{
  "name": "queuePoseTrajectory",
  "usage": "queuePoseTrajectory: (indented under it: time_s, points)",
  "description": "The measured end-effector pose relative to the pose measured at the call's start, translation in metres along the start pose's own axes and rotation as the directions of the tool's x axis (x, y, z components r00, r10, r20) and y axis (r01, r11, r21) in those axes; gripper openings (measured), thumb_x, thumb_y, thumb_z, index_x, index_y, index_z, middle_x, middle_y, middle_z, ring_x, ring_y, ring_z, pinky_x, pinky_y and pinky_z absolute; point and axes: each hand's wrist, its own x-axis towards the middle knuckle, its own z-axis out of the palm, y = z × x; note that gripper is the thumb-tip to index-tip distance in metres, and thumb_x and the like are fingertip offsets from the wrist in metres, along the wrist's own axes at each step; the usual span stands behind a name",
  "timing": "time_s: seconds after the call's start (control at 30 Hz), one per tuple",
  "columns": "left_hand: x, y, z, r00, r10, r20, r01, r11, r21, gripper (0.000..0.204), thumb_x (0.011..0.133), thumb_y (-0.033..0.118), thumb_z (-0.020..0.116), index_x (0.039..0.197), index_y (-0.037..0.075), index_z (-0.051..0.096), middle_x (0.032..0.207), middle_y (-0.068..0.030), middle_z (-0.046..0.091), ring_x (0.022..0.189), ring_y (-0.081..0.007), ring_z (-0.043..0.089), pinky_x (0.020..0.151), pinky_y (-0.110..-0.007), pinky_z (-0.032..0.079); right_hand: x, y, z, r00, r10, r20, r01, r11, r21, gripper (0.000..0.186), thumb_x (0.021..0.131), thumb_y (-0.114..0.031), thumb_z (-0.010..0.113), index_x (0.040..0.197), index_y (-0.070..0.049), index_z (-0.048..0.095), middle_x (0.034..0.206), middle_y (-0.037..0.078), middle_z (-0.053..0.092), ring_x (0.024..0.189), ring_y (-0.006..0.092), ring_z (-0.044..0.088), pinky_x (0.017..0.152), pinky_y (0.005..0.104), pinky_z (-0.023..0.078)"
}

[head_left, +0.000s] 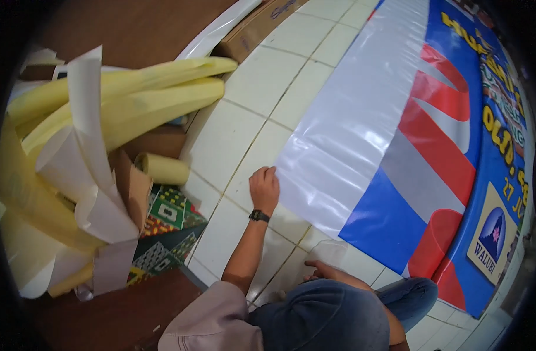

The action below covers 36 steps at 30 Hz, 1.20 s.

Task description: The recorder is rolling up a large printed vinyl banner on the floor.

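A large vinyl banner [426, 146] lies spread on the tiled floor, printed in blue, red and grey with a wide blank white strip on its left side. My left hand [264, 190], with a dark watch on the wrist, is closed at the left edge of that white strip, fingers curled over the border. Beside my bent knee, my right hand [322, 270] sits low near the banner's near corner. Its visible fingers are apart, and part of the hand is hidden by my leg. Just above it lies a thin translucent sheet piece [329, 251] on the tiles.
Yellow wrapped rolls [157, 93] and loose curled white sheets [86, 146] crowd the left side. A patterned green box [168, 228] holds a cardboard tube [162, 168]. A long brown carton [250, 35] lies at the back. White tiles [244, 123] run between these and the banner.
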Motion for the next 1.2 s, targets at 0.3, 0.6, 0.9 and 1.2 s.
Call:
queuePoseTrajectory:
  time_s: [0.3, 0.6, 0.9, 1.2]
  points:
    - [-0.005, -0.008, -0.011, 0.994, -0.102, 0.028, 0.103, 0.994, -0.037, 0.017, 0.088, 0.011, 0.067, 0.103, 0.004, 0.069, 0.103, -0.0121, 0.064, 0.103, -0.0322, 0.058, 0.091, -0.045, 0.044, 0.059, 0.078, 0.017, 0.972, -0.147, 0.184, 0.102, 0.967, 0.235, 0.077, 0.1, -0.04, 0.06, 0.158, -0.004, 0.024, 0.146, 0.023, 0.051, 0.135, 0.0335, 0.049, 0.106, 0.0416, 0.045]
    - [0.0, 0.002, -0.02, 0.991, -0.121, 0.05, 0.124, 0.991, -0.049, 0.022, 0.086, 0.017, 0.073, 0.102, 0.002, 0.069, 0.105, -0.0105, 0.063, 0.103, -0.0308, 0.056, 0.092, -0.044, 0.043, 0.037, 0.05, 0.01, 0.964, -0.202, 0.175, 0.172, 0.97, 0.173, 0.074, 0.1, -0.032, 0.063, 0.155, -0.001, 0.026, 0.15, 0.021, 0.046, 0.134, 0.0294, 0.048, 0.1, 0.0406, 0.05]
    - [0.001, 0.002, -0.017, 0.987, -0.148, 0.056, 0.15, 0.988, -0.039, 0.023, 0.085, 0.018, 0.074, 0.101, 0.003, 0.069, 0.105, -0.0106, 0.064, 0.104, -0.031, 0.057, 0.094, -0.044, 0.043, 0.049, 0.062, 0.014, 0.951, -0.245, 0.19, 0.167, 0.921, 0.351, 0.07, 0.098, -0.032, 0.067, 0.15, 0.0, 0.033, 0.14, 0.014, 0.052, 0.124, 0.0196, 0.051, 0.091, 0.0333, 0.052]
    - [0.0, 0.001, -0.019, 0.99, -0.132, 0.048, 0.134, 0.99, -0.041, 0.023, 0.085, 0.018, 0.074, 0.101, 0.003, 0.068, 0.104, -0.011, 0.064, 0.103, -0.0314, 0.057, 0.094, -0.044, 0.043, 0.037, 0.05, 0.012, 0.921, -0.377, 0.098, 0.352, 0.913, 0.207, 0.062, 0.099, -0.029, 0.063, 0.147, 0.001, 0.038, 0.138, 0.011, 0.054, 0.123, 0.0179, 0.051, 0.095, 0.0319, 0.05]
